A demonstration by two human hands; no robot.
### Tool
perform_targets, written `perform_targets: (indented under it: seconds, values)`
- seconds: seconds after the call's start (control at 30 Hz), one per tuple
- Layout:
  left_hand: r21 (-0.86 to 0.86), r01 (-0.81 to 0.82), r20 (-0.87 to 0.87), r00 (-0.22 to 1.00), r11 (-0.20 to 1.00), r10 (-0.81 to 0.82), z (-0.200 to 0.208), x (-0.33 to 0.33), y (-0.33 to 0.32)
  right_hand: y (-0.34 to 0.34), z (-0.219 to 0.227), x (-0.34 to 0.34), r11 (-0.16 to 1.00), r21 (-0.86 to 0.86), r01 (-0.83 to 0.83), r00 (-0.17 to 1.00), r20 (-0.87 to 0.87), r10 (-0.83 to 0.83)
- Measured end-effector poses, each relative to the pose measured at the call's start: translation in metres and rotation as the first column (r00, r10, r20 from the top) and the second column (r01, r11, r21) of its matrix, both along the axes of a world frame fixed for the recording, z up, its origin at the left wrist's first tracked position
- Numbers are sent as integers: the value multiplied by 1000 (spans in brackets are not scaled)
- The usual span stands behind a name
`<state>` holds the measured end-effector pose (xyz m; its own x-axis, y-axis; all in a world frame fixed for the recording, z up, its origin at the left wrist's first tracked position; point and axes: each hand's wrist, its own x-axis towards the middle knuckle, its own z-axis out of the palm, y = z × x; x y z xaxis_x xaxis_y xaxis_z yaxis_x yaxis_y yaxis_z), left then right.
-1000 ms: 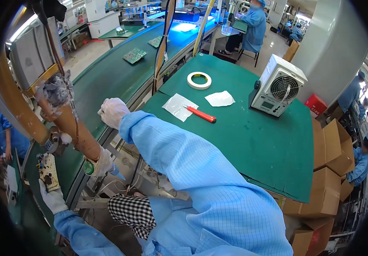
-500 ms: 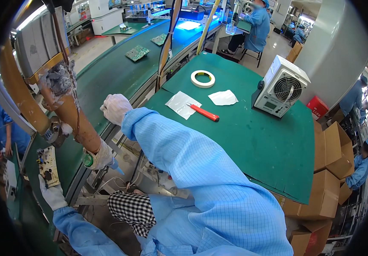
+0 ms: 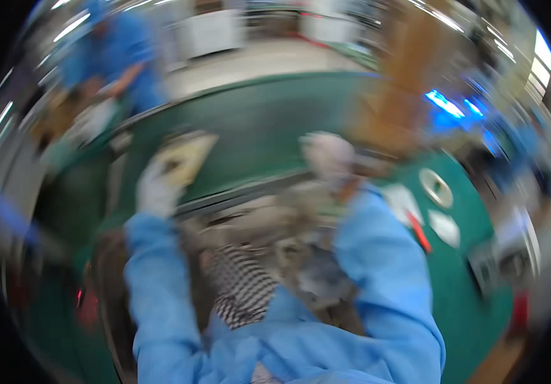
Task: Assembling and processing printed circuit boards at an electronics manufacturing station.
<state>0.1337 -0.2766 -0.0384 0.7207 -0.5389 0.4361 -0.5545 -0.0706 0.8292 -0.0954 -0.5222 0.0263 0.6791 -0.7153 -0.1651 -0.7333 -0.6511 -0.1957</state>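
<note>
Strong motion blur covers the whole picture. My left hand [image 3: 157,192], in a white glove, grips the near left edge of a pale yellowish circuit board [image 3: 189,160] with dark parts on it. The board is tilted over the green conveyor belt [image 3: 256,112]. My right hand [image 3: 328,157], also gloved in white, is over the belt's near edge to the right, apart from the board. Its fingers are smeared, and I cannot tell whether they hold anything.
On the green table [image 3: 461,320] at right are a tape roll [image 3: 436,187], a red utility knife [image 3: 420,232], white paper [image 3: 444,228] and a blurred white fan unit [image 3: 505,256]. A brown post [image 3: 397,83] rises beyond my right hand. A person in blue [image 3: 128,57] works at far left.
The view has swung left, so the belt now runs across in front of me. My left hand, still gripping the circuit board, appears higher in the picture. The right hand remains near the belt edge.
</note>
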Motion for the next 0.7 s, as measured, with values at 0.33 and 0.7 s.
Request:
perform_targets:
  seconds: [0.33, 0.7]
  values:
    - [-879, -79, -462, 384, 470, -800, -26, 45, 14, -62, -118, 28, 853, -521, 11, 740, 578, 343]
    - [-910, -43, -405, 308, 412, -861, -30, 48, 7, -58, -108, 26, 878, -469, 94, 800, 560, 213]
